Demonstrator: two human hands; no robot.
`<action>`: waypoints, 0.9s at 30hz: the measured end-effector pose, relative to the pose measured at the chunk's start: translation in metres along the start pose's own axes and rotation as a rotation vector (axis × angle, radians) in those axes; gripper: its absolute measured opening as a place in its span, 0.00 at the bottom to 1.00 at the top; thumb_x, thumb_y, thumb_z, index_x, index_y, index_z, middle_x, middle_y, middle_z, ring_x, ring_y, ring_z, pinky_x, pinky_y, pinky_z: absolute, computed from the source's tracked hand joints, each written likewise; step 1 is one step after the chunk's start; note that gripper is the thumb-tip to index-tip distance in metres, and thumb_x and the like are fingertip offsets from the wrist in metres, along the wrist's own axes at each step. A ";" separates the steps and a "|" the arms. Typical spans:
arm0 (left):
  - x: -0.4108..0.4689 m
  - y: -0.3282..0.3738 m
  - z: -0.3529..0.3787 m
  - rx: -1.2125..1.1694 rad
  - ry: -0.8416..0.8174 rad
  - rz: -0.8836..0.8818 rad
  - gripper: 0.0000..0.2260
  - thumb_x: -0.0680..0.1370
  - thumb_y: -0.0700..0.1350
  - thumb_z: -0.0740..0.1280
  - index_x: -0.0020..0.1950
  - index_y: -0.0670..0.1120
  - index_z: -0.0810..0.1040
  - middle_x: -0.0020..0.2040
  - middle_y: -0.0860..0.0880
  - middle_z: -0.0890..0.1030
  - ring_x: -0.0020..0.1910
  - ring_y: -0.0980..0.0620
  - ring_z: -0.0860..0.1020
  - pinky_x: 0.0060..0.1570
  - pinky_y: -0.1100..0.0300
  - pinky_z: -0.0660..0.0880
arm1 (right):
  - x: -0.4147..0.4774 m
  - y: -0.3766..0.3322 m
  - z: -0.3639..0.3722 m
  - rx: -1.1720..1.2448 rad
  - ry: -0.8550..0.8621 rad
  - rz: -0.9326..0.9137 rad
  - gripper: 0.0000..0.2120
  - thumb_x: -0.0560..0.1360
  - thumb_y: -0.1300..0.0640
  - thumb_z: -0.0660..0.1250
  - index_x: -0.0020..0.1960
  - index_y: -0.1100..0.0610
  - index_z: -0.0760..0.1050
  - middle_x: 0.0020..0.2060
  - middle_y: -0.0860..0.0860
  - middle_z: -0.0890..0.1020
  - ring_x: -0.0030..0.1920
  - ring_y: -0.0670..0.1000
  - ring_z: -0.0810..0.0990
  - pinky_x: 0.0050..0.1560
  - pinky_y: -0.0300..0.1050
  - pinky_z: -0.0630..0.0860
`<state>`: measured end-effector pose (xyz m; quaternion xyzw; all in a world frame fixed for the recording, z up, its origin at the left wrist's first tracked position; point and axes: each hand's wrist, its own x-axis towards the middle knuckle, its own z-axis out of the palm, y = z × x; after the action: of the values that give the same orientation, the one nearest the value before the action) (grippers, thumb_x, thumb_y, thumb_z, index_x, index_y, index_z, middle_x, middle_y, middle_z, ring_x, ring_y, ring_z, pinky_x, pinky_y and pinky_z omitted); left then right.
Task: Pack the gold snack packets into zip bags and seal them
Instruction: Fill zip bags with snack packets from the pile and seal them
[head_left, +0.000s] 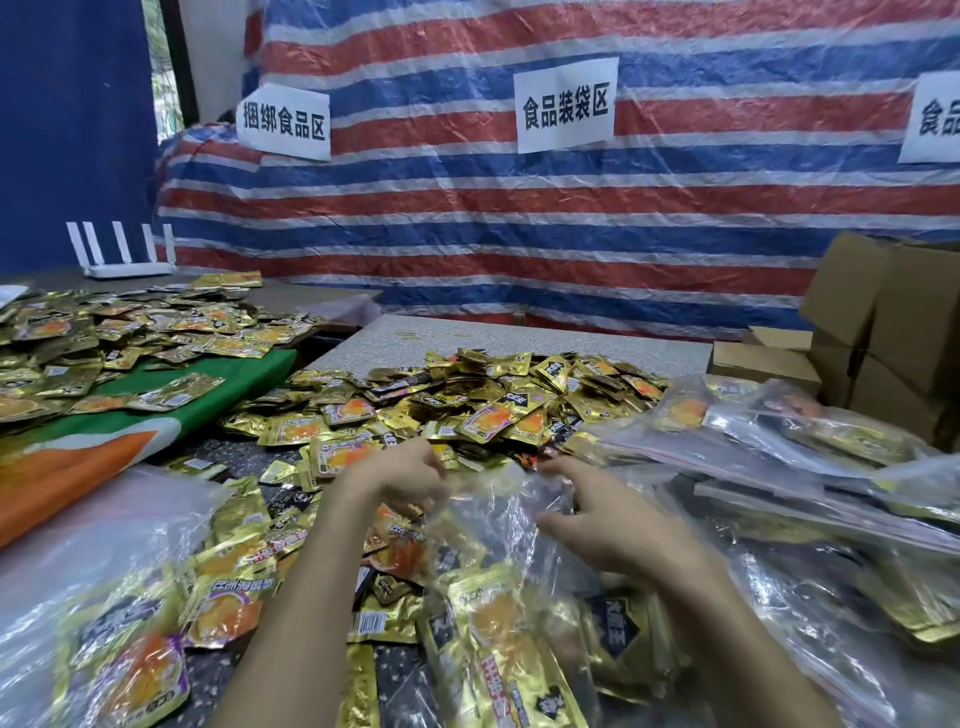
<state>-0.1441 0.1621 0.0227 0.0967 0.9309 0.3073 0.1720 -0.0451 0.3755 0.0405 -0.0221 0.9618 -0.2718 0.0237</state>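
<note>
Striped red, white and blue tarpaulin (571, 218) backs the speckled grey desk (519, 332). Left hand (400, 475) and right hand (613, 525) each keep a pinching grip on the mouth of a clear plastic zip bag (498, 519), probably to line up its seal, since gold foil snack packets (493, 623) already lie inside. Loose packets (493, 405) heap just beyond.

My left hand (400, 480) and right hand (602, 527) pinching the mouth of a clear zip bag (498, 514) at lower centre, gold packets (493, 618) inside it, loose heap (467, 405) mid-frame
</note>
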 end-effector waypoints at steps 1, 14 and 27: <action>0.001 -0.003 -0.001 -0.079 -0.008 0.023 0.09 0.77 0.35 0.68 0.58 0.39 0.78 0.50 0.44 0.81 0.43 0.50 0.81 0.39 0.60 0.80 | 0.003 0.001 0.000 0.048 0.031 0.004 0.20 0.78 0.55 0.68 0.69 0.48 0.73 0.57 0.50 0.81 0.51 0.47 0.81 0.48 0.41 0.76; -0.067 -0.027 -0.066 -0.380 -0.052 0.174 0.09 0.68 0.42 0.78 0.43 0.38 0.85 0.40 0.40 0.83 0.37 0.50 0.79 0.38 0.61 0.79 | -0.025 -0.023 -0.038 0.725 0.073 -0.183 0.30 0.66 0.81 0.70 0.61 0.57 0.78 0.33 0.54 0.80 0.30 0.52 0.80 0.30 0.47 0.81; -0.127 -0.006 -0.085 -0.345 0.181 0.514 0.10 0.65 0.48 0.77 0.38 0.42 0.86 0.33 0.44 0.82 0.31 0.55 0.77 0.31 0.66 0.73 | -0.058 -0.030 -0.066 0.683 -0.089 -0.297 0.14 0.66 0.58 0.74 0.42 0.70 0.81 0.37 0.63 0.85 0.36 0.55 0.84 0.36 0.44 0.83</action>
<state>-0.0595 0.0754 0.1159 0.2706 0.8217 0.5012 0.0192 0.0098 0.3874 0.1142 -0.1642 0.8000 -0.5763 0.0319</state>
